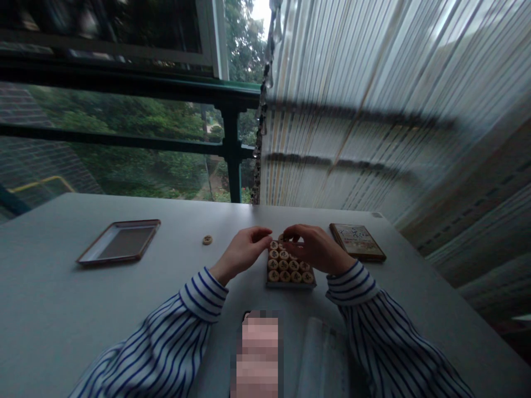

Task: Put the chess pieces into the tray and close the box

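A shallow box (291,285) stands on the table, filled with rows of round wooden xiangqi pieces (284,265) marked with dark characters. At its far left corner is my left hand (246,251), fingers stretched out and thumb a little apart; whether it touches the box I cannot tell. My right hand (319,249) reaches over the far right part of the box, fingers curled and pinched at a xiangqi piece (282,238) in the far row. That hand hides several pieces. A single loose xiangqi piece (207,240) lies on the table, left of my left hand.
An open box lid or tray (89,258) lies at the left of the white table (174,309). A flat printed box (359,242) is at the right. Nearest me are a pixelated phone-like object (259,354) and a pale clear sleeve (323,354). Behind stand a railing and string curtain.
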{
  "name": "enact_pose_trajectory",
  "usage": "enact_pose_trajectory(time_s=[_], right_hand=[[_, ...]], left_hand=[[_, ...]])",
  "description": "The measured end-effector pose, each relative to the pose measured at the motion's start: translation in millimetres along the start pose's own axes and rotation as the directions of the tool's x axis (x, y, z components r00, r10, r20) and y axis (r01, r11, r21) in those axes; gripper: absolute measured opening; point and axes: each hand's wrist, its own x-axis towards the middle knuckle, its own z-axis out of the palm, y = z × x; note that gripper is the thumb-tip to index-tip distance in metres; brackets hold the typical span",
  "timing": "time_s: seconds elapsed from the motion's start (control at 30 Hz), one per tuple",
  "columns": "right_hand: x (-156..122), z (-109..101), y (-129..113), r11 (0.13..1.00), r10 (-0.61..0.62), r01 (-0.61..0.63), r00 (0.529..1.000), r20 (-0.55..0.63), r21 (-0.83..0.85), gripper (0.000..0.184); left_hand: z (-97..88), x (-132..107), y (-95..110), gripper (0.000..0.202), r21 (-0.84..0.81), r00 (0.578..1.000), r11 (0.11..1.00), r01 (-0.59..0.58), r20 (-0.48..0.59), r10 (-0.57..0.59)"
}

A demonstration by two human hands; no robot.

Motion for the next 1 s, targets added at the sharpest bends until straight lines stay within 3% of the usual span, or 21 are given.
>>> enact_pose_trajectory(time_s=[0.13, 0.3, 0.5, 1.0], right_hand=[[-0.2, 0.5, 12.9, 0.998, 0.043, -0.043, 0.999, -0.004, -0.048, 0.020], [-1.4, 1.2, 21.9, 0.990, 0.092, -0.090, 0.996, 0.014, -0.107, 0.021], [-2.7, 3.6, 31.1, 0.976, 0.142, -0.128, 0.988, 0.069, -0.178, 0.022], [-4.8, 8.2, 40.8, 0.945, 0.200, -0.140, 0.963, 0.182, -0.295, 0.024]], left_hand=[[-3.5, 1.9, -7.1, 0.030, 0.302, 0.990, 0.949, -0.084, -0.083, 0.114], [-4.7, -0.4, -12.5, 0.032, 0.496, 0.989, 0.863, -0.094, -0.056, 0.139], [-3.8, -0.7, -21.0, 0.036, 0.550, 0.991, 0.827, -0.119, 0.017, 0.131], [-4.6, 1.1, -30.0, 0.037, 0.600, 0.993, 0.791, -0.120, 0.058, 0.106]])
